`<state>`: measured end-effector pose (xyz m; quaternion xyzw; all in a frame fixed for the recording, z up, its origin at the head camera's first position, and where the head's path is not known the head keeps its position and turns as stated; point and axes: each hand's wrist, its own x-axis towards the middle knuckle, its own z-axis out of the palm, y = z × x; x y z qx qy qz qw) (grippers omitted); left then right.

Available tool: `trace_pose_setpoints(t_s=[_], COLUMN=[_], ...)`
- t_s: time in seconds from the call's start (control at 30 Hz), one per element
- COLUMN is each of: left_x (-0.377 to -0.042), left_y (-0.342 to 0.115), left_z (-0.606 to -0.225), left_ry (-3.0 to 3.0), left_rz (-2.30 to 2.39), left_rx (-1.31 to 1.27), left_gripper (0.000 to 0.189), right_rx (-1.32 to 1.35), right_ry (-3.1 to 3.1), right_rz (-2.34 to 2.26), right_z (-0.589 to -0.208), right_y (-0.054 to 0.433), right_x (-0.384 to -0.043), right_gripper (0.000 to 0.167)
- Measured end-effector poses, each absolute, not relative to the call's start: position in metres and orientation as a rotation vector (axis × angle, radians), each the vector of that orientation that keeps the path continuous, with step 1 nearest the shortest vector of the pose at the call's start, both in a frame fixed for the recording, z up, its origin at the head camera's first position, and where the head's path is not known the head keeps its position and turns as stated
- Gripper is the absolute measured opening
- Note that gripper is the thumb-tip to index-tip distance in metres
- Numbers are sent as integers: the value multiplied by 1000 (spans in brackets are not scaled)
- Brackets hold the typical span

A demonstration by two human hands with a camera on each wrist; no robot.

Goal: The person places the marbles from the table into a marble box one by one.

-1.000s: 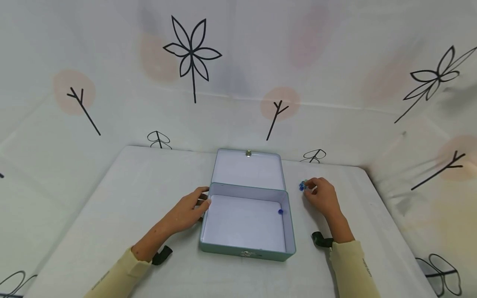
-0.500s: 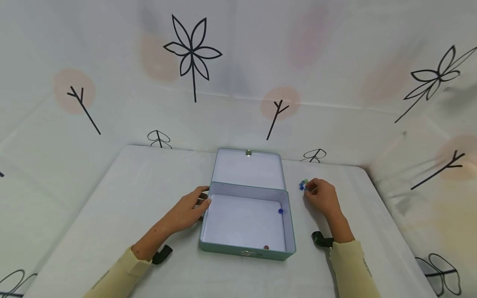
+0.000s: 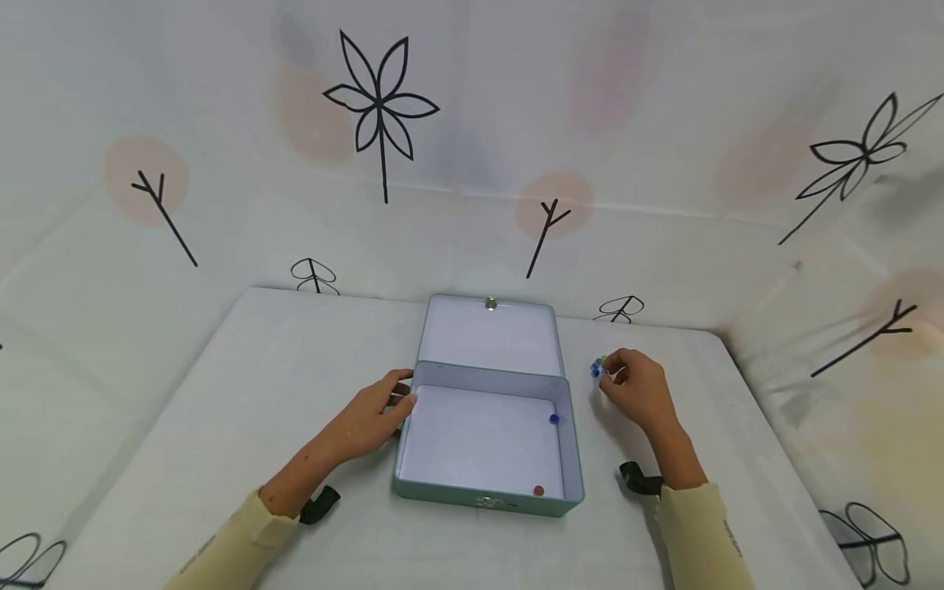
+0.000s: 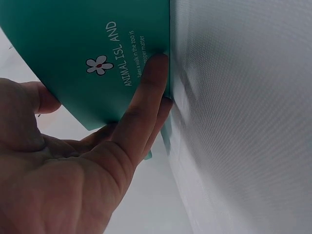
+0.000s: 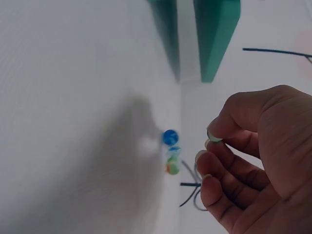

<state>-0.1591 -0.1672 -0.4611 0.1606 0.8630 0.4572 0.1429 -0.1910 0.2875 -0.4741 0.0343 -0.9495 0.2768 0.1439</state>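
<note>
Two marbles (image 3: 539, 491) in the box (image 3: 479, 442), cluster (image 5: 170, 137) right of it. Our left hand (image 3: 372, 418): fingers extended, against its left side. Right hand (image 3: 637, 389): fingertips nearly closed, can't tell if gripping. We'd brace lightly, pinch singly.

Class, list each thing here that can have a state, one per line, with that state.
Box: upright, uncovered
Lid: open, folded back
Blue marble: in box, right side
Red marble: in box, near front
Outside marbles: grouped on table
Left hand: touching box
Right hand: seemingly pinching pale marble
</note>
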Motion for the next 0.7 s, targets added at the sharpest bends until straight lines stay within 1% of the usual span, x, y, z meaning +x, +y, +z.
trace_pose_setpoints(t_s=[0.3,0.7], left_x=[-160,-159], left_y=[-168,-168], left_z=[-464,-464], left_ry=[2493,2493], left_rz=[1323,1324], left_rx=[488,479], left_gripper=[58,58], right_rx=[180,406], right_ry=[-2696,-2657], right_rz=[819,841], right_z=[-451,-429], right_y=[265,233], right_x=[-179,-161], right_gripper=[13,18])
